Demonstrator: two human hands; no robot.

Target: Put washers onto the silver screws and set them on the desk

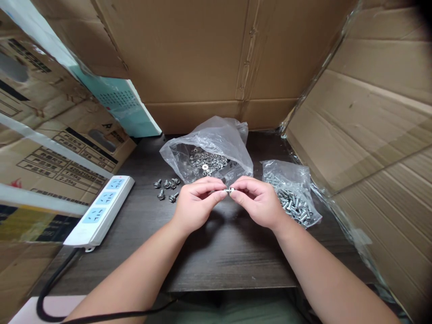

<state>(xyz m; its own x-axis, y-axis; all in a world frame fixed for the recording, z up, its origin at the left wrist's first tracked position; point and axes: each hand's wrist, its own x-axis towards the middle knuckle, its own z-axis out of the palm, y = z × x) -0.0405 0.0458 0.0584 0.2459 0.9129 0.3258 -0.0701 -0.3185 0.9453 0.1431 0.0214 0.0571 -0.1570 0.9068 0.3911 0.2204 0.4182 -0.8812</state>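
Note:
A small silver bolt point(229, 191) is held level between my two hands above the table. My right hand point(259, 200) pinches its head end with thumb and fingers. The fingertips of my left hand point(200, 200) are closed at the other end; whether a washer is also in them I cannot tell. Behind my hands lies a clear plastic bag point(222, 135), its mouth facing me, with many metal washers point(211, 162) inside. Beside my right hand is a second plastic bag point(281, 168) full of loose bolts point(293, 207). Several bolts fitted with washers point(167, 183) lie left of my left hand.
A white power strip point(104, 207) with a black cable point(42, 292) lies along the left side of the dark table point(232, 265). Cardboard walls point(189, 54) enclose the back and both sides. A light-blue printed sheet point(118, 101) is at the back left.

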